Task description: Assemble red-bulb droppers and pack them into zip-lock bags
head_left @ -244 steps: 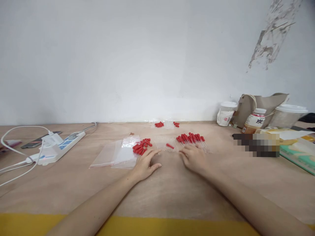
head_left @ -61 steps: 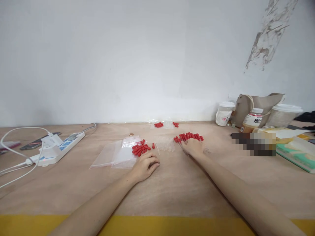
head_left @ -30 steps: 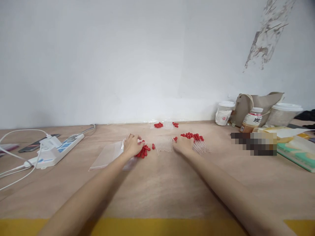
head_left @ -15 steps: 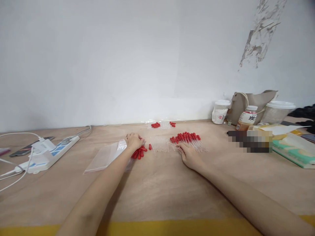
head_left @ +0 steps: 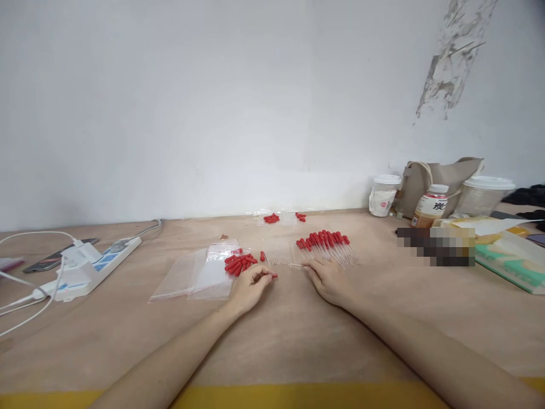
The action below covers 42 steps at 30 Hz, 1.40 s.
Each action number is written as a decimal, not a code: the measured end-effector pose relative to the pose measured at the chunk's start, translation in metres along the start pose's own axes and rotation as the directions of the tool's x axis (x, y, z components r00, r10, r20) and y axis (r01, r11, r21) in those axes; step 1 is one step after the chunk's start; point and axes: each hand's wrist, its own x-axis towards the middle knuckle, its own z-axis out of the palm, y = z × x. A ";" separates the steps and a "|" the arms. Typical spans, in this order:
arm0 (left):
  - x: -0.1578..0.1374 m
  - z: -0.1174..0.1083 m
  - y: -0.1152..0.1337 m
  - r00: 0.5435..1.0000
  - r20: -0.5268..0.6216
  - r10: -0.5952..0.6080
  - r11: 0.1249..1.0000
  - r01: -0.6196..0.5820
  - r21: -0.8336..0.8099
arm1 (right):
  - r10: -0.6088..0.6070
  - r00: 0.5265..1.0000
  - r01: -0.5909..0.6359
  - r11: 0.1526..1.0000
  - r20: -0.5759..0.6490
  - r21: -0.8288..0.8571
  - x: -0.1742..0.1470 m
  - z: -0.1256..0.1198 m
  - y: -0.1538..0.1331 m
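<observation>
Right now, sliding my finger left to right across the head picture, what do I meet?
Power strip, plastic bags, left hand, its red piece, thin tube, right hand holding it, smaller lidded cup, bottle, green packet.

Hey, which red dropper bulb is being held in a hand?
The red dropper bulb pinched in the left hand; the others in view lie loose or sit capped onto thin clear tubes.

Right of centre in the frame, the bottle (head_left: 429, 210) bears a large dark "炭", while the white-lidded cup (head_left: 378, 203) beside it carries a red mark too small to read.
</observation>
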 end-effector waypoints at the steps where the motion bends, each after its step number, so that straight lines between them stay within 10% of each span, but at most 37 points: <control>1: 0.000 0.000 0.000 1.000 -0.014 -0.002 1.000 0.002 0.014 | -0.008 1.000 0.008 1.000 0.005 0.001 0.000 -0.001 -0.002; 21: -0.007 -0.002 0.039 0.986 0.052 0.156 0.957 -0.164 0.240 | -0.089 0.993 0.081 0.992 0.084 0.099 -0.004 -0.003 -0.027; 42: -0.011 0.001 0.025 0.927 0.210 0.312 0.874 -0.366 0.318 | -0.203 0.972 0.207 0.978 0.120 -0.016 -0.004 -0.007 -0.033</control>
